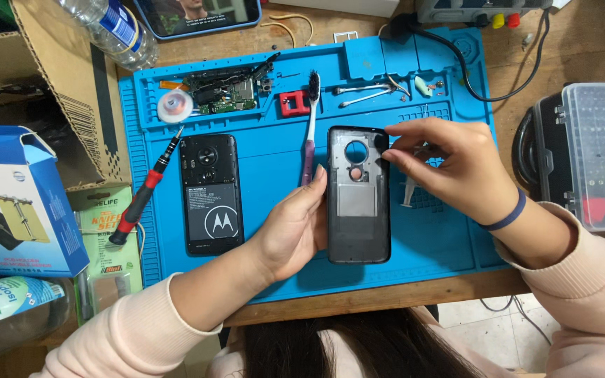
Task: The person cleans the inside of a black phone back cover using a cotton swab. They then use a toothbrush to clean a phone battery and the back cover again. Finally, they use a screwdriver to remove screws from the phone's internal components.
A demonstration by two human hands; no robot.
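A dark phone back cover [358, 210] lies inside-up on the blue repair mat [274, 161], showing a round camera opening and a grey pad. My left hand [295, 227] grips its left edge. My right hand [446, 168] pinches the cover's upper right corner with thumb and forefinger. To the left lies an opened black phone body [210, 192] with its battery showing.
A red-and-black screwdriver [145, 189], a toothbrush [310, 122], a circuit board [229, 94], a tape roll [174, 106], tweezers [369, 94] and a red block [293, 103] sit on the mat. Boxes [19, 203] and bottles are at left, a bit case [600, 154] at right.
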